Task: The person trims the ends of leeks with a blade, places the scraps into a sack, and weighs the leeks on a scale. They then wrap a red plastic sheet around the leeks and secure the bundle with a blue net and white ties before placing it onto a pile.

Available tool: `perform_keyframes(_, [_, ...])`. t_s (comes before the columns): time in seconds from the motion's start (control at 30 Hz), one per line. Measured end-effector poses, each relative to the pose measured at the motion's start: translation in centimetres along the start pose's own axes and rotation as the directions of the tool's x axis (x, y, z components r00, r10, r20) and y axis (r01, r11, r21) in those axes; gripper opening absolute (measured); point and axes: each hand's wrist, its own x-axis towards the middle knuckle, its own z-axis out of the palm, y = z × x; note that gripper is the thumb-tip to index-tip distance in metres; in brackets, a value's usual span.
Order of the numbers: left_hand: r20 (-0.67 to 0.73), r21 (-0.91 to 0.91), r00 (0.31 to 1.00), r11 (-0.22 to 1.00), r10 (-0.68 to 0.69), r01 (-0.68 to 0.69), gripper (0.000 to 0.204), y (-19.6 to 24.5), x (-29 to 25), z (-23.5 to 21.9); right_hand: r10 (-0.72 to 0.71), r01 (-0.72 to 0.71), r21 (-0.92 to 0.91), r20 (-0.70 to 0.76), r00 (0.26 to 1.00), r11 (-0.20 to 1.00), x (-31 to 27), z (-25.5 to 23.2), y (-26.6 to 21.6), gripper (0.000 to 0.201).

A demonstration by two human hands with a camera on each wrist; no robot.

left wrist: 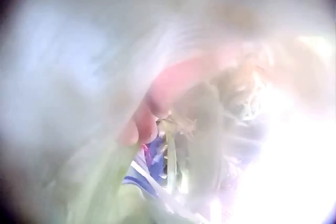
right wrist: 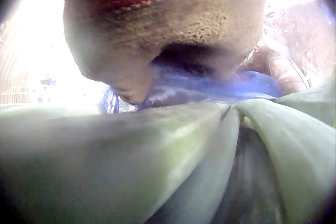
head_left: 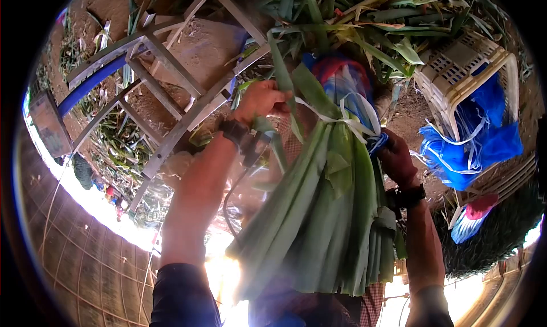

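Observation:
A big bundle of long green leaves point(head_left: 319, 213) fans out toward the person in the head view, with a white tie point(head_left: 336, 120) round its narrow part. The left hand point(head_left: 262, 102), bare, has its fingers curled round a loose leaf point(head_left: 281, 65) left of the tie. Blurred curled fingers point(left wrist: 147, 124) show in the left wrist view. On the bundle's other side, the gloved right hand point(head_left: 397, 159) grips blue material point(head_left: 376, 143) beside the tie. The right wrist view shows that glove point(right wrist: 173, 35) closed on the blue material point(right wrist: 184, 88), just above the leaves point(right wrist: 205, 182).
A metal frame point(head_left: 171, 82) stands at the left. At the right, a pale plastic crate point(head_left: 456, 70) lies tilted with blue netting point(head_left: 473, 139) at it. Loose leaves point(head_left: 387, 13) cover the ground at the top. A dark green pile point(head_left: 484, 241) is at the lower right.

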Motion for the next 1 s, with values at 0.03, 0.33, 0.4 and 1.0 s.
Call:
perform_keyframes(0.03, [0.019, -0.012, 1.000, 1.000, 0.009, -0.009, 0.015, 0.2, 0.2, 0.3, 0.004, -0.004, 0.003, 0.002, 1.000, 1.000, 0.0, 0.0, 0.2, 0.019])
perform_keyframes(0.33, [0.327, -0.021, 0.938, 0.992, -0.113, 0.127, 0.036, -3.2, -3.1, -1.3, 0.014, -0.014, -0.011, -0.006, 1.000, 1.000, 0.2, -0.3, 0.5, 0.015])
perform_keyframes(0.4, [0.363, 0.110, 0.910, 0.979, -0.202, 0.174, 0.047, -2.1, -6.0, -0.1, 0.029, -0.029, 0.024, -0.005, 1.000, 0.999, 0.3, -0.4, 0.5, 0.015])
perform_keyframes(1.0, [-0.126, -0.234, 0.979, 0.964, -0.161, 0.128, 0.014, -9.0, -7.1, 4.2, -0.008, 0.010, 0.085, -0.026, 1.000, 0.996, 0.2, 0.1, 0.7, 0.009])
